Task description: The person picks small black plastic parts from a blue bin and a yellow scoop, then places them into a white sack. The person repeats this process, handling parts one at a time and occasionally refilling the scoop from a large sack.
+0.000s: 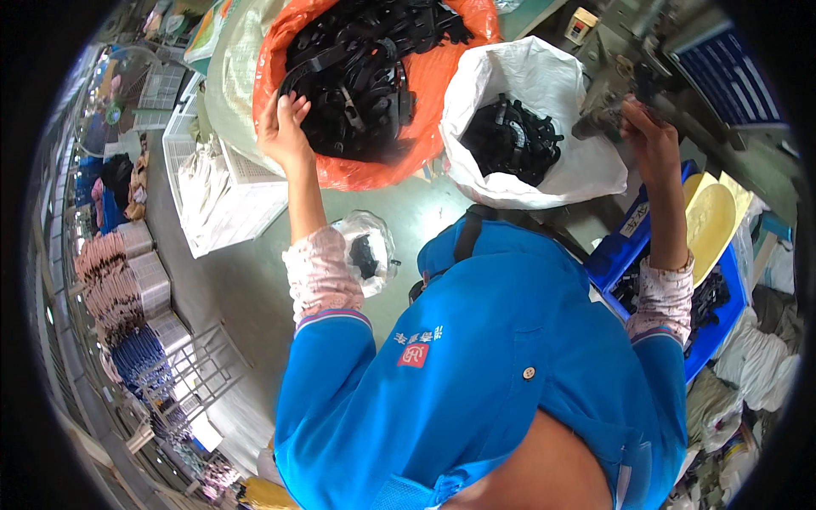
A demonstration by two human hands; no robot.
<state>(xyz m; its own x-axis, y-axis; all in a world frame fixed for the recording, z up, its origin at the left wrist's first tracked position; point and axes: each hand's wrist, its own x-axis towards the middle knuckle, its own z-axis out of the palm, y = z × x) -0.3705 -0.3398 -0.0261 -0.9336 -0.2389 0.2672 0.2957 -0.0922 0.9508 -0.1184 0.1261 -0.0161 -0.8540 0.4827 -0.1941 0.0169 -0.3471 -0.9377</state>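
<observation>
Wears a blue top [476,357], open at the neck, with a red square badge on the chest and pale patterned undersleeves [319,272] at the forearms. Faces a big orange plastic bag [442,93], wide open and set against a pale woven sack [231,85]. Has a metal machine [625,68] ahead on the right, and next to the orange bag a white woven sack [582,166], also open. Has a blue bin [731,310] close by the right arm, with a yellow tray [710,217] at its upper end, and a white crate [229,208] off to the left, loaded with pale cloth-like bundles. Leaves in sight, near the left forearm, a small clear plastic bag [380,231] with a dark clump inside.

Holds both hands well apart. Reaches with the left hand [286,136] to the left rim of the orange bag, fingers bent beside a curved black strip — cannot tell whether gripping it. Lifts the right hand [653,140] to the machine, fingers curled near a dark part — cannot tell what, if anything, is clamped there.

Finds black pieces [357,110] heaped in the orange bag, with similar ones in the white woven sack and the blue bin.
</observation>
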